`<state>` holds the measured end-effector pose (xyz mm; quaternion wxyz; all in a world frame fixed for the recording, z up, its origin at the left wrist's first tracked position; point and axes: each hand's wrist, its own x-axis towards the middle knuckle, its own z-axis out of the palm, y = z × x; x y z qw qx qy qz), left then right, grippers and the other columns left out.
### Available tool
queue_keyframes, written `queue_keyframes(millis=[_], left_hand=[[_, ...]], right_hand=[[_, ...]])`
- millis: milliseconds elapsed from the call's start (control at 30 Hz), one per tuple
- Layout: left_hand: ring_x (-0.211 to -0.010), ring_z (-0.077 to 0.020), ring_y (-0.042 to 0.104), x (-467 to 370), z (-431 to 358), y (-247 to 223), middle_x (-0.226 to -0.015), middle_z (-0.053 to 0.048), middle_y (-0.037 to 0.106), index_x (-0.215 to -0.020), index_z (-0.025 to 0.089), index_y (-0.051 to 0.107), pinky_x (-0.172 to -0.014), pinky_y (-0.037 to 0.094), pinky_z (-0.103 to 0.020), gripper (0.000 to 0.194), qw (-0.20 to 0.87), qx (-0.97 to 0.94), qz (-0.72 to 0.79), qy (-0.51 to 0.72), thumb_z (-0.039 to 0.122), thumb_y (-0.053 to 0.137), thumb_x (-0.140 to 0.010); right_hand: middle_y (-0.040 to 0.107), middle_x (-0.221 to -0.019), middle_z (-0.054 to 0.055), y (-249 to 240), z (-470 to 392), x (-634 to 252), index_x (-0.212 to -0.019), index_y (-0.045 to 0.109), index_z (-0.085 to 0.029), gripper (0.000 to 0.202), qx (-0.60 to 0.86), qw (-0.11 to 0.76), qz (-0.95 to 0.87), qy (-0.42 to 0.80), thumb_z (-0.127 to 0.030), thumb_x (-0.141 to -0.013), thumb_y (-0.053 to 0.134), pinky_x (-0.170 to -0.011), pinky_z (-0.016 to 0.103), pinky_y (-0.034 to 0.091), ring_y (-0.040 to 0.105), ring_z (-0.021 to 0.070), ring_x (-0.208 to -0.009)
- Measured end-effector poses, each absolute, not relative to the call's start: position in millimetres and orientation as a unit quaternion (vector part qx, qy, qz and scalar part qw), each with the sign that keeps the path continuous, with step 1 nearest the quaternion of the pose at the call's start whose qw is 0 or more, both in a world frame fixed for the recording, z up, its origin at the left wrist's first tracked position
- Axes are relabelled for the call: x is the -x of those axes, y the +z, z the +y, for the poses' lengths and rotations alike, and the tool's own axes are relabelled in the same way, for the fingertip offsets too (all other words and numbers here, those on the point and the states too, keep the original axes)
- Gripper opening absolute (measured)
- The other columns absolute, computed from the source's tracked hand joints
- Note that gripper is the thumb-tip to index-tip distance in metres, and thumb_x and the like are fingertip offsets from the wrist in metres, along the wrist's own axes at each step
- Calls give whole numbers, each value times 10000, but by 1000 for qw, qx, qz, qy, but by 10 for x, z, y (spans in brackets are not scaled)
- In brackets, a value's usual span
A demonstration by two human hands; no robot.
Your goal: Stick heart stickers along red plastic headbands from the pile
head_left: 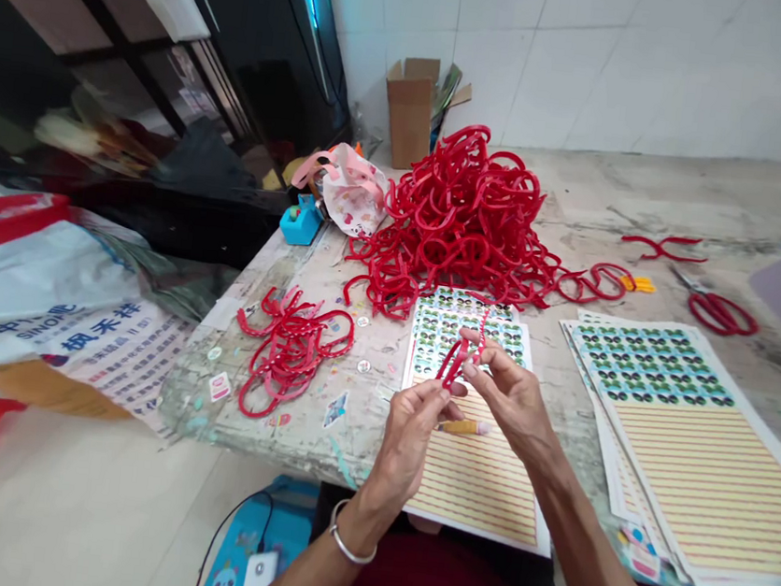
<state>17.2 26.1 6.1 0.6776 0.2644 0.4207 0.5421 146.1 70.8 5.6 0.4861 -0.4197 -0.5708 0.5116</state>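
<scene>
Above a printed sheet (473, 491) near the table's front edge, my left hand (410, 427) pinches the lower end of a red band (453, 361) bent into a loop. My right hand (503, 386) is closed on the upper right part of the same band, where a thin red strip with pale marks (483, 327) sticks up. A yellow stick-like piece (461, 426) shows just below the hands. Behind them rises a big heap of red bands (470, 217). A smaller pile of red bands (293, 343) lies to the left.
Printed sheets (714, 480) lie on the right, with red-handled scissors (719, 312) and red-handled pliers (664, 247) behind them. A cardboard box (409, 116), a white and pink bag (352, 195) and a blue holder (301, 222) stand at the back. Stickers dot the table (316, 454).
</scene>
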Motion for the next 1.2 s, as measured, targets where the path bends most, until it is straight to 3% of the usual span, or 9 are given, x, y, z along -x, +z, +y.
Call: queue_keyframes(millis=[767, 1200], left_hand=[[-682, -94, 546, -205, 267, 20, -783, -46, 659, -895, 118, 705, -751, 413, -235, 188, 664, -295, 429, 537, 241, 578, -830], [-648, -96, 545, -219, 271, 68, -607, 0, 580, -853, 109, 704, -715, 437, -225, 173, 675, -273, 424, 539, 235, 592, -813]], right_hand=[[543, -1225, 98, -14, 721, -1474, -740, 546, -199, 149, 430, 506, -543, 515, -312, -825, 593, -894, 345, 431, 477, 223, -1172], [575, -1173, 90, 18, 737, -1476, -722, 543, -193, 177, 434, 490, -552, 517, -333, -815, 600, -839, 326, 452, 533, 221, -1094]])
